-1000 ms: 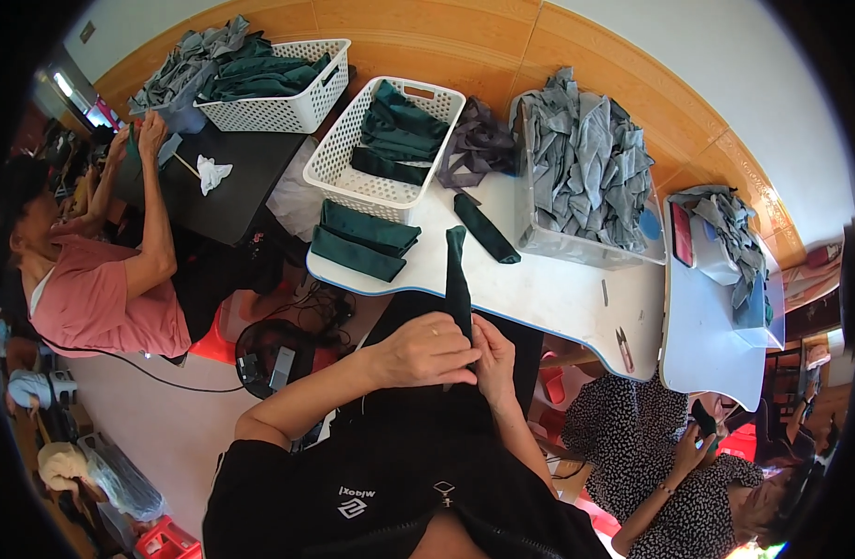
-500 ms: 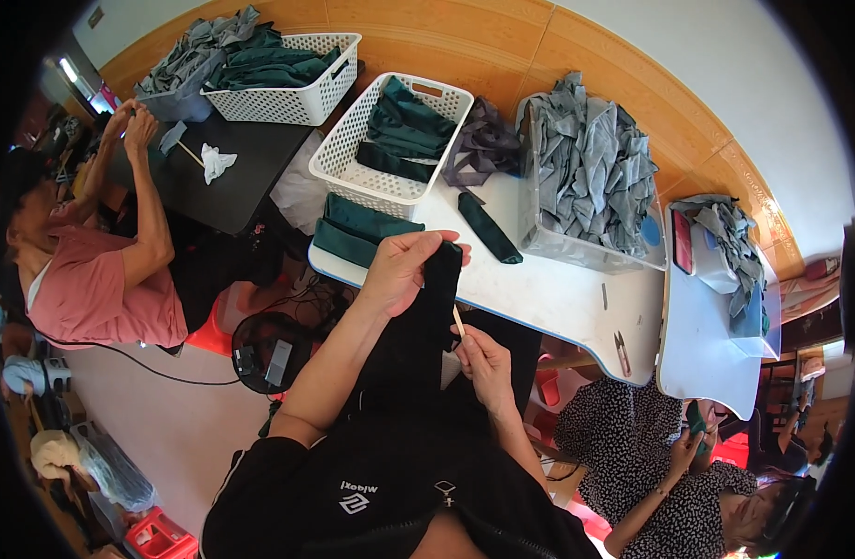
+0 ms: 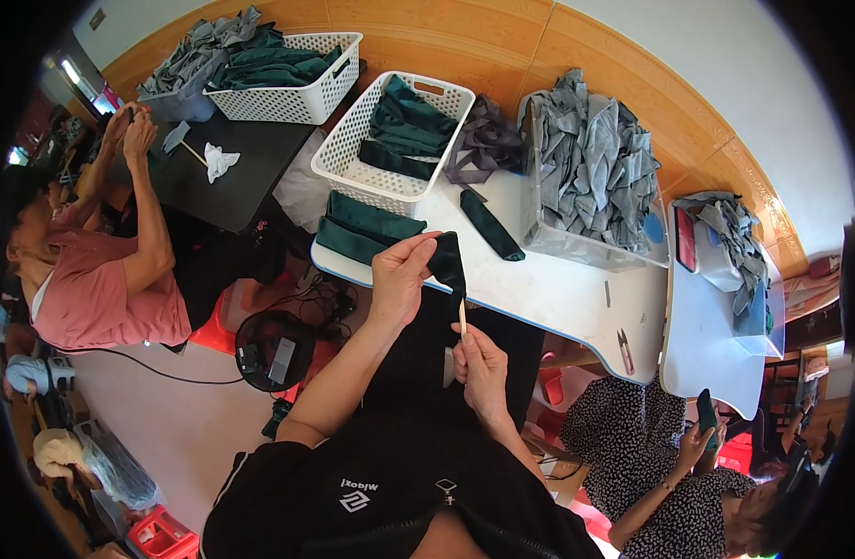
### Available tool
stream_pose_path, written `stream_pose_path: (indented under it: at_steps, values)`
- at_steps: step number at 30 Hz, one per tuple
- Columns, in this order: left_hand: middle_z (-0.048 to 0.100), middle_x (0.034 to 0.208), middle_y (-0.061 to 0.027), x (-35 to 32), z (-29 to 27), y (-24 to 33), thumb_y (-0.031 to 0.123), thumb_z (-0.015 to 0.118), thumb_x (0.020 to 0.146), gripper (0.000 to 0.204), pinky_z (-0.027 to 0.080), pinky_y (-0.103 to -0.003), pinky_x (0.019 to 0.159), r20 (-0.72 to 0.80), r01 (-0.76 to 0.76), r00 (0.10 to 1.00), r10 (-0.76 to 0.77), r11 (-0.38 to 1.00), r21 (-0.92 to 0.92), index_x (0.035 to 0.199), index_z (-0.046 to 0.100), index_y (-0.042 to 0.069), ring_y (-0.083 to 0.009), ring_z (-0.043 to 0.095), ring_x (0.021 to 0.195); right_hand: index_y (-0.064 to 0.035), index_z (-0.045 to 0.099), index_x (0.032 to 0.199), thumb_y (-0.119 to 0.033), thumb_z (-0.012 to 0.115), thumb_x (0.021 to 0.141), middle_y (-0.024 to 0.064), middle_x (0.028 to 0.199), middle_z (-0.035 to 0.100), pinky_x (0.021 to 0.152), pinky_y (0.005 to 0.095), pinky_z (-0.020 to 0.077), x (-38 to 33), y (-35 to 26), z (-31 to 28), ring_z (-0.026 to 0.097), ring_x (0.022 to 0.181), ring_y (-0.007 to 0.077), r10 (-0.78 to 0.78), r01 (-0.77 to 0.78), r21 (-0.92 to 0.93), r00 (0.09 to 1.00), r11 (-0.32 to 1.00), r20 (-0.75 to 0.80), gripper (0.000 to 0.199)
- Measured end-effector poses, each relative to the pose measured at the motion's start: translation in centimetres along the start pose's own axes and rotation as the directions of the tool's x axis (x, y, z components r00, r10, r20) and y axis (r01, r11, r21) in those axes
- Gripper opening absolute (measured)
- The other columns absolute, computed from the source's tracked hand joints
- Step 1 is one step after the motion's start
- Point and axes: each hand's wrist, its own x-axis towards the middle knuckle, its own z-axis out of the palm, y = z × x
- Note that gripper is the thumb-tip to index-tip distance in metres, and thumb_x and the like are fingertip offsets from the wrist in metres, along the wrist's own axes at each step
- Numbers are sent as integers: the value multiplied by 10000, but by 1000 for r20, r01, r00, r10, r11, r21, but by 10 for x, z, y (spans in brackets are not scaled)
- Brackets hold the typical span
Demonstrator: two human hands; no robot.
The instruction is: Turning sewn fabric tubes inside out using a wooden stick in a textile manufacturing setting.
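My left hand (image 3: pixel 401 282) is closed in a pinch on the upper part of a small dark green fabric piece (image 3: pixel 449 265), held up over the table's near edge. Below it, my right hand (image 3: pixel 484 369) grips a thin pale wooden stick (image 3: pixel 463 317) between thumb and fingers. The stick points upward and its tip meets the narrow lower end of the fabric; whether it goes inside, I cannot tell. Folded green fabric pieces (image 3: pixel 364 229) lie on the table just beyond my left hand. Another flat green piece (image 3: pixel 491 226) lies farther right.
On the white table (image 3: pixel 567 296) stand a white basket (image 3: pixel 348 177) of green fabric and a clear bin (image 3: pixel 576 244) heaped with grey cloth. Thread snips (image 3: pixel 625 352) lie near the right edge. Co-workers sit at left and lower right, one holding a green piece (image 3: pixel 708 415).
The fabric in my left hand has tilted to the right, its lower end now narrowed onto the stick's tip. At lower right, the co-worker's green piece is raised slightly.
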Motion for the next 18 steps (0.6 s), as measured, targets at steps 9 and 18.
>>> stream_pose_path:
  at_steps: [9, 18]
  values:
    - [937, 1441, -156, 4, 8, 21, 225, 872, 1285, 359, 747, -421, 1088, 115, 270, 961, -250, 937, -221, 1533, 871, -35, -246, 911, 1281, -19, 843, 1639, -247, 655, 1411, -59, 883, 573, 595, 257, 312, -3, -2, 6, 419, 675, 34, 24, -21, -62, 998, 998, 50, 373]
    - [946, 1369, -247, -14, 22, 25, 198, 865, 1287, 316, 785, -479, 1114, 58, 343, 939, -339, 931, -123, 1452, 882, -71, -356, 947, 1269, 9, 820, 1634, -227, 642, 1414, -57, 882, 546, 606, 266, 281, -18, -1, 10, 394, 685, 42, 48, -48, -31, 999, 998, 19, 368]
